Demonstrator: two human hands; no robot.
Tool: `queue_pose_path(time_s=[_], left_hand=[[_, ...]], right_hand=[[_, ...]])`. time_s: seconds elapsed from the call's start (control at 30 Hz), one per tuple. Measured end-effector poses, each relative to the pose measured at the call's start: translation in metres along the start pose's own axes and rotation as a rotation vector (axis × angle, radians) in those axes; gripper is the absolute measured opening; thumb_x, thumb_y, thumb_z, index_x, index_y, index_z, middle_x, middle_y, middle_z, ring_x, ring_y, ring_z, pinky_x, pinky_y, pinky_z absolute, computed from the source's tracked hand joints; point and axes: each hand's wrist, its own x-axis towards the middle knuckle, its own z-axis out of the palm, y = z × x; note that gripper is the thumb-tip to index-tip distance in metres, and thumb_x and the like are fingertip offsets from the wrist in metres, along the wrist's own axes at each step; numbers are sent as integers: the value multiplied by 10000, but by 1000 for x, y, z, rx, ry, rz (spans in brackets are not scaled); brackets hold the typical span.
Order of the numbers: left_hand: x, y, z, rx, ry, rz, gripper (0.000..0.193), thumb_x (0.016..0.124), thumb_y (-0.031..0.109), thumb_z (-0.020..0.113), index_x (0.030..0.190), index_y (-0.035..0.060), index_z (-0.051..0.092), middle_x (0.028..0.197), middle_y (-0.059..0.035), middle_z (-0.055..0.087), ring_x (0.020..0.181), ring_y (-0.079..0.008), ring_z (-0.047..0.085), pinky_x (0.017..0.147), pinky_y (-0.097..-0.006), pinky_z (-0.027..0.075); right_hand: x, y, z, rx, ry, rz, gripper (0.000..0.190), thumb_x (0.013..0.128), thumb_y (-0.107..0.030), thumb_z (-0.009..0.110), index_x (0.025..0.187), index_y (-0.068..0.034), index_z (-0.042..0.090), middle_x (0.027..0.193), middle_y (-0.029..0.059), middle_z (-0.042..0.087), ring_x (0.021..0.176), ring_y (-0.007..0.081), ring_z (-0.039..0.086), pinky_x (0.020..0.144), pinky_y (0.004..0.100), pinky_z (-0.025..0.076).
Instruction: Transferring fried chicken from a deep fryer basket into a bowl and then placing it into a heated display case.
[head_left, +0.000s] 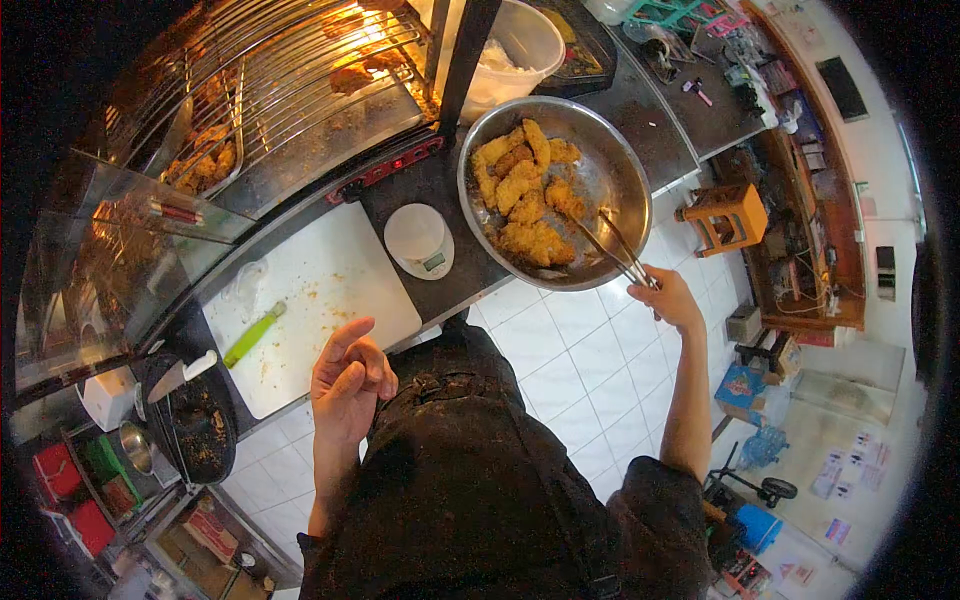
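My right hand (669, 298) grips metal tongs (616, 251), whose tips reach down into a large stainless steel bowl (611, 142). Several pieces of golden breaded fried food (517, 187), some long strips and some chunkier, lie mostly on the bowl's left side. The tips are beside a piece in the middle, and I cannot tell whether they touch it. My left hand (352, 371) is raised near the front edge of a white cutting board (375, 285), holding nothing, its fingers loosely bent. On that board lie a green-handled tool (255, 335), a crumpled clear plastic bag (246, 289) and crumbs.
A white digital kitchen scale (420, 240) stands between board and bowl. Behind is a lit warming cabinet (300, 97) with fried food on racks. A white-handled knife (182, 375) rests across a black pan (202, 442) at left. Farther right stands an orange stool (724, 217).
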Motion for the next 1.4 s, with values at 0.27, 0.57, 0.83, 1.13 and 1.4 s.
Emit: queue_pose_path(time_s=[0.27, 0.57, 0.83, 1.13, 1.4], left_hand=[[4, -1, 0, 71, 73, 14, 511, 860, 185, 577, 1293, -11, 388, 733, -30, 465, 579, -142, 455, 512, -280, 399], [-23, 9, -9, 60, 220, 108, 479, 876, 146, 526, 1299, -15, 368, 746, -54, 478, 615, -162, 503, 567, -296, 445], [-20, 11, -9, 5, 109, 83, 468, 887, 139, 513, 1307, -4, 367, 782, -51, 480, 645, -150, 511, 613, -293, 455], [-47, 13, -9, 27, 41, 97, 436, 883, 152, 537, 1272, -3, 417, 814, -58, 509, 684, -130, 519, 606, -250, 449], [-67, 15, -8, -33, 76, 167, 431, 883, 116, 515, 1279, -12, 401, 796, -55, 498, 690, -132, 516, 612, -244, 458]], right_hand=[[62, -33, -7, -581, 74, -206, 525, 663, -334, 705, 1110, -79, 596, 951, 180, 626, 910, 330, 592, 763, 416, 469], [73, 13, -1, -177, 139, -322, 360, 725, -209, 662, 1026, -14, 626, 771, 112, 638, 691, 208, 600, 615, 322, 451], [-49, -148, -40, 13, 191, -547, 430, 817, -75, 620, 1224, 6, 506, 1093, 125, 611, 955, 137, 562, 859, 282, 434], [-24, -354, 26, -160, 300, -1205, 411, 846, -237, 604, 1203, -41, 545, 1025, 102, 629, 924, 149, 576, 792, 262, 441], [0, -472, 53, -405, 717, -1101, 416, 815, -348, 594, 951, 45, 597, 824, 180, 635, 776, 308, 617, 725, 395, 482]])
